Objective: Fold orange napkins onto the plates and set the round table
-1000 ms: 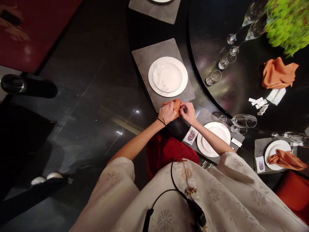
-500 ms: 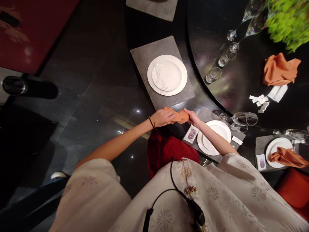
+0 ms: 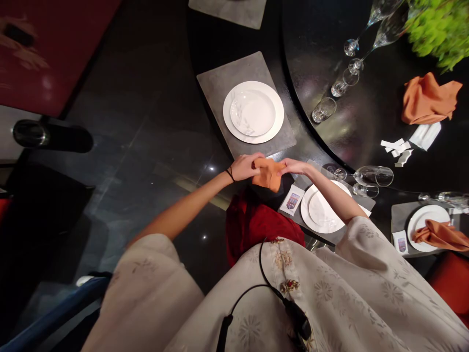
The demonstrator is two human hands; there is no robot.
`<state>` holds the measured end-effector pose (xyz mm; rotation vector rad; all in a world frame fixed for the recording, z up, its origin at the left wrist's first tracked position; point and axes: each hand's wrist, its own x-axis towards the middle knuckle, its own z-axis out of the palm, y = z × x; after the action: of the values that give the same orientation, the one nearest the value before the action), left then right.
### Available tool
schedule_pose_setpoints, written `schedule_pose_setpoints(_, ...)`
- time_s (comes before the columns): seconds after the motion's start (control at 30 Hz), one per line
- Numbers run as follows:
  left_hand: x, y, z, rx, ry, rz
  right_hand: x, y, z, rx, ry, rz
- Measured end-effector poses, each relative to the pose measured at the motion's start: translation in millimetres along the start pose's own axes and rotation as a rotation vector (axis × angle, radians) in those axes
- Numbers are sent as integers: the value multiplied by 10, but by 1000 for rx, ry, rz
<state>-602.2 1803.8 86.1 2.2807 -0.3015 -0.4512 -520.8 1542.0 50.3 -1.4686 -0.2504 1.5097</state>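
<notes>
An orange cloth napkin (image 3: 269, 175), bunched up small, hangs between my two hands just off the table's near edge. My left hand (image 3: 247, 166) pinches its left side, with the fingers closed at the top. From the right, my right hand (image 3: 294, 166) grips the other side between thumb and fingers. Beyond them, two stacked white plates (image 3: 253, 112) rest on a grey placemat (image 3: 252, 66). Near my right forearm are more stacked plates (image 3: 322, 208) and a white packet with a printed label (image 3: 292, 199).
Glasses (image 3: 324, 110) stand in a row on the dark turntable (image 3: 311, 58). Another orange napkin (image 3: 430, 100) and white paper strips (image 3: 397, 147) lie farther right, near green foliage (image 3: 436, 34). A folded napkin (image 3: 439, 234) tops a plate at far right. A red chair (image 3: 256, 225) is directly before me.
Both hands have risen slightly, and the napkin now hangs lower between them with more of its face showing. My right hand has turned so its fingers lie over the napkin's edge.
</notes>
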Motion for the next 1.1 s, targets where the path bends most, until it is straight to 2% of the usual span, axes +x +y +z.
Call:
schedule_pose_setpoints(0.1,32,-169,326,-386,134,-311,100,134,-75,251,166,68)
schedule_pose_setpoints(0.17,34,-222,583,-575,150,-543,210,209,-48,243,349,88)
schedule_pose_setpoints(0.23,16,-229,789,-590,158,-717,346,280,23,173,553,81)
schedule_pose_setpoints(0.27,3,-222,857,-518,178,-751,414,315,66,150,645,73)
schedule_pose_setpoints(0.3,-12,-211,900,-398,211,-741,476,351,112,160,729,60)
schedule_pose_setpoints(0.37,-31,-186,920,-93,252,-605,566,423,204,308,851,-4)
schedule_pose_setpoints(0.43,-20,-162,895,169,175,-394,597,497,305,608,893,-128)
schedule_pose_setpoints(0.5,28,-150,876,312,5,-249,571,574,432,917,799,-237)
schedule_pose_setpoints(0.53,63,-152,880,345,-68,-228,545,616,509,1023,730,-271)
schedule_pose_setpoints(0.63,186,-205,951,379,-142,-292,478,750,773,1124,585,-329)
schedule_pose_setpoints(0.73,290,-316,1062,352,-156,-330,521,875,1014,1034,582,-388)
schedule_pose_setpoints(0.8,326,-401,1110,309,-165,-297,626,936,1127,943,674,-393)
schedule_pose_setpoints(0.87,322,-487,1108,258,-170,-229,757,974,1208,831,835,-336)
schedule_pose_setpoints(0.93,265,-582,1042,188,-177,-136,865,987,1270,660,1006,-246)
schedule_pose_setpoints(1.0,159,-686,923,72,-182,-18,916,979,1311,436,1093,-225)
schedule_pose_setpoints(1.03,94,-739,853,9,-171,36,918,968,1320,303,1090,-257)
schedule_pose_setpoints(1.1,-37,-829,723,-94,-122,105,890,939,1308,3,1003,-355)
